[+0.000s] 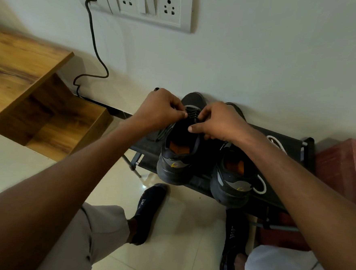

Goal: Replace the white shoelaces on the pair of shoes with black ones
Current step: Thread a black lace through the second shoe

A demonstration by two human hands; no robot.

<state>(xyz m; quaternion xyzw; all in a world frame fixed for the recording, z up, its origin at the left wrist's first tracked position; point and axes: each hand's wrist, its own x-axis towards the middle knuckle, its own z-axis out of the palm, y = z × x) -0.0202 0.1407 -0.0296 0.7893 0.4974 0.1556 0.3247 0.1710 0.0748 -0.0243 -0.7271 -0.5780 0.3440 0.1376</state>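
Two dark sports shoes with orange insoles stand side by side on a low black rack (294,143). The left shoe (177,164) has a black lace (192,111) across its upper eyelets. My left hand (160,108) pinches this lace at the shoe's left side. My right hand (218,123) has curled fingers over the same lace at the right side, thumb pointing left. The right shoe (233,181) is partly hidden under my right forearm. A white lace (261,187) lies loose beside it on the rack, and another white loop (276,141) lies further back.
The rack stands against a white wall. A wooden shelf unit (38,104) is at the left, with a black cable (92,44) hanging from a wall socket panel (148,4). A red crate (343,167) is at the right. My socked feet (148,213) rest on the tiled floor.
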